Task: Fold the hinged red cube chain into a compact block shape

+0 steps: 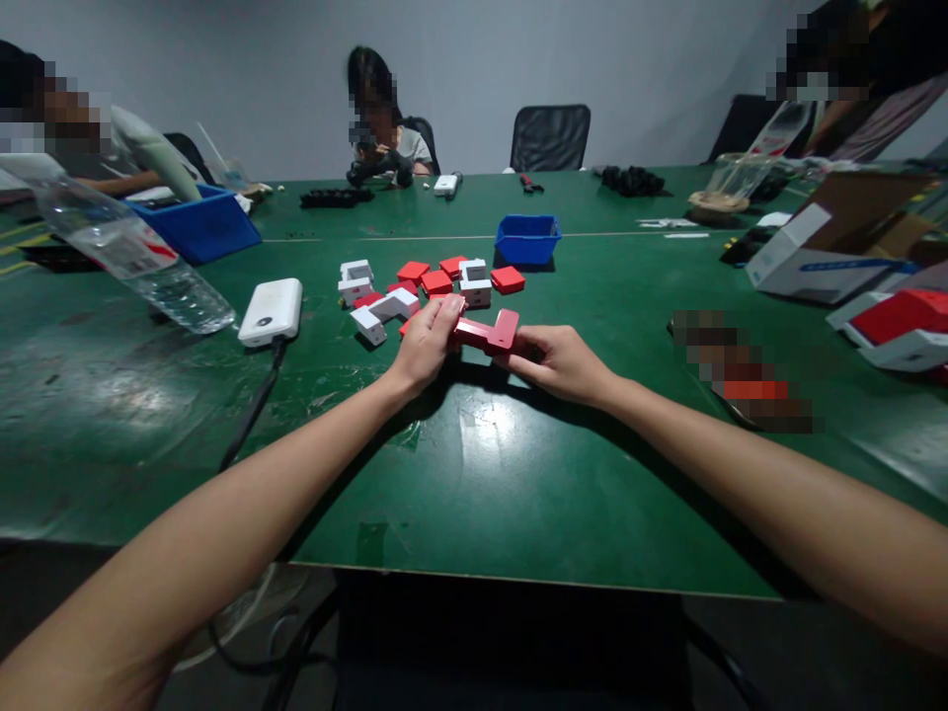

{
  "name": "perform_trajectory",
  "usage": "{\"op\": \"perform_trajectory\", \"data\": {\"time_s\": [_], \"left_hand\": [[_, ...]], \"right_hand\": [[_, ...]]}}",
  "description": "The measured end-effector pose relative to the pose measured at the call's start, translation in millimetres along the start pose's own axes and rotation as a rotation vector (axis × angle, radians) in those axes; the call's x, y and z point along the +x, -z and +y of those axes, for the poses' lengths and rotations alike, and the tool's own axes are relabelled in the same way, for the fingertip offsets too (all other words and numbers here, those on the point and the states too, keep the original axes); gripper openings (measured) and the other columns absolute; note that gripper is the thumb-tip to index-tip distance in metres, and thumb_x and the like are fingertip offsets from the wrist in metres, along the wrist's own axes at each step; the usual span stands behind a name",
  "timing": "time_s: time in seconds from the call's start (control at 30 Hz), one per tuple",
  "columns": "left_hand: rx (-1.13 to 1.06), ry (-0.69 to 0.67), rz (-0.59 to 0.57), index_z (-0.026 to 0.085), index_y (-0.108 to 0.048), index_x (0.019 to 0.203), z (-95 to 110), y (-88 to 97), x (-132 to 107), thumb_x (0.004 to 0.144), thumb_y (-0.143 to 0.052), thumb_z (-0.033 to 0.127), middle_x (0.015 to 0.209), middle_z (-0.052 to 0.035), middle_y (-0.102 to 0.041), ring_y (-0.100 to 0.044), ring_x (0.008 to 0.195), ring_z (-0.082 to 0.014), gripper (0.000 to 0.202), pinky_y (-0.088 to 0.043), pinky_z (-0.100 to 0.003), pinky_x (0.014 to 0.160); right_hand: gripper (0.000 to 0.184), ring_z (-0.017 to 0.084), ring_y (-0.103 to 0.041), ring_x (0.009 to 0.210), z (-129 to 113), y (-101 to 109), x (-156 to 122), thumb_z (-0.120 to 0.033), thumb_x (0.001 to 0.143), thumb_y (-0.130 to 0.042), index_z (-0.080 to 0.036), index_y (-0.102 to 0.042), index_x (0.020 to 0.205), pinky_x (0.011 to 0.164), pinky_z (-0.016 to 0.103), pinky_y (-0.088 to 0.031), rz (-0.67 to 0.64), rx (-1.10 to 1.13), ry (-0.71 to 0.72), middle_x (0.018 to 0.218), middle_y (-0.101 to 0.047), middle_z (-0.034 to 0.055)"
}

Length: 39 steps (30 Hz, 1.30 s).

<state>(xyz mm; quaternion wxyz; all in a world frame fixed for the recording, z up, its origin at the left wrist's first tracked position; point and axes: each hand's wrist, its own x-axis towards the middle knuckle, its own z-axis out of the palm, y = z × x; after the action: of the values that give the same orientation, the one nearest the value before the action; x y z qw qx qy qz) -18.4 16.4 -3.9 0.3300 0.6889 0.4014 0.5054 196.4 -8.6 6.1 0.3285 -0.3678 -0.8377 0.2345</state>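
As left hand (426, 346), right hand (559, 363) grip red piece (490, 333), pile (436, 282) seemingly touching.

Grey wall (629, 59), green table (481, 494), black chair (549, 136).

The bracket (493, 334) sits before the scattered pieces (426, 284) on the desk (474, 464); a bin (527, 240) stands behind them, a power bank (271, 311) to their left.
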Motion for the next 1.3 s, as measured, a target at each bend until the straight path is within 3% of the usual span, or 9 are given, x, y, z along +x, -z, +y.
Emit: {"op": "perform_trajectory", "data": {"time_s": [0.13,0.27,0.4,0.53,0.7,0.83,0.93,1.13,1.3], "left_hand": [[-0.002,0.004,-0.003,0.02,-0.051,0.076,0.7,0.1,-0.2,0.097,-0.039,0.061,0.064,0.0006,-0.047,-0.046,0.054,-0.0126,0.047,-0.042,-0.027,0.05],[0.037,0.021,-0.053,0.021,-0.054,0.087,1.5,2.1,-2.3,0.094,-0.045,0.06,0.067,0.0011,-0.05,-0.048,0.055,-0.0129,0.041,-0.042,-0.028,0.053],[0.198,-0.09,-0.037,0.019,-0.054,0.103,7.7,3.7,-8.1,0.083,-0.065,0.054,0.081,0.0001,-0.058,-0.055,0.07,-0.0143,0.042,-0.047,-0.029,0.067],[0.303,-0.187,-0.031,0.019,-0.054,0.111,17.5,2.7,-14.7,0.08,-0.07,0.051,0.087,-0.0005,-0.06,-0.055,0.071,-0.0141,0.048,-0.046,-0.027,0.066],[0.332,-0.272,-0.085,0.02,-0.051,0.108,20.2,1.0,-18.3,0.073,-0.075,0.06,0.081,0.0017,-0.059,-0.056,0.066,-0.0129,0.058,-0.044,-0.024,0.061],[0.317,-0.312,-0.104,0.021,-0.05,0.107,14.8,1.2,-18.1,0.069,-0.078,0.063,0.08,0.0024,-0.06,-0.057,0.064,-0.0121,0.064,-0.045,-0.023,0.059],[0.317,-0.356,-0.144,0.021,-0.05,0.11,11.8,1.0,-18.5,0.071,-0.078,0.06,0.088,-0.0007,-0.064,-0.062,0.069,-0.0134,0.063,-0.048,-0.023,0.062],[0.296,-0.522,-0.16,0.021,-0.043,0.13,11.7,-0.9,-20.5,0.081,-0.076,0.046,0.118,-0.01,-0.066,-0.069,0.099,-0.0206,0.064,-0.055,-0.029,0.082],[0.368,-0.6,-0.174,0.019,-0.043,0.134,13.4,-0.1,-21.5,0.084,-0.073,0.042,0.113,-0.0092,-0.068,-0.069,0.09,-0.0192,0.063,-0.056,-0.029,0.078]], "right_hand": [[0.024,0.011,-0.048,0.058,-1.4,-0.8,-0.9,-0.037,0.087,-0.061,-0.014,-0.069,0.085,0.057,0.025,-0.036,-0.031,0.007,0.028,0.068,-0.061,0.0011],[0.026,0.013,-0.049,0.058,-0.1,-1.7,-1.4,-0.037,0.087,-0.061,-0.014,-0.071,0.087,0.056,0.026,-0.036,-0.037,0.005,0.017,0.07,-0.064,0.003],[0.024,0.015,-0.056,0.062,1.3,-2.7,-1.1,-0.037,0.084,-0.064,-0.015,-0.072,0.088,0.059,0.026,-0.039,0.006,-0.02,-0.009,0.077,-0.069,0.0046],[0.023,0.015,-0.058,0.063,2.2,-4.7,-0.3,-0.037,0.081,-0.067,-0.015,-0.071,0.085,0.06,0.026,-0.04,0.042,-0.029,-0.047,0.079,-0.071,0.005],[0.034,0.019,-0.061,0.068,4.1,-6.0,1.0,-0.046,0.078,-0.069,-0.014,-0.068,0.09,0.062,0.028,-0.043,0.086,-0.12,-0.071,0.08,-0.07,0.0079],[0.047,0.023,-0.065,0.082,4.8,-5.6,1.2,-0.042,0.073,-0.075,-0.014,-0.061,0.109,0.071,0.032,-0.048,0.124,-0.144,-0.021,0.099,-0.071,0.0123],[0.05,0.023,-0.065,0.086,5.0,-5.7,1.1,-0.036,0.074,-0.074,-0.016,-0.057,0.117,0.074,0.033,-0.049,0.096,-0.138,0.027,0.106,-0.07,0.0122],[0.044,0.024,-0.063,0.087,10.3,-7.1,2.1,-0.034,0.075,-0.073,-0.016,-0.058,0.113,0.076,0.036,-0.05,0.09,-0.14,0.108,0.103,-0.068,0.0122],[0.042,0.023,-0.062,0.087,12.1,-6.9,2.2,-0.029,0.075,-0.073,-0.016,-0.059,0.112,0.075,0.035,-0.05,0.056,-0.14,0.15,0.102,-0.066,0.011]]}}
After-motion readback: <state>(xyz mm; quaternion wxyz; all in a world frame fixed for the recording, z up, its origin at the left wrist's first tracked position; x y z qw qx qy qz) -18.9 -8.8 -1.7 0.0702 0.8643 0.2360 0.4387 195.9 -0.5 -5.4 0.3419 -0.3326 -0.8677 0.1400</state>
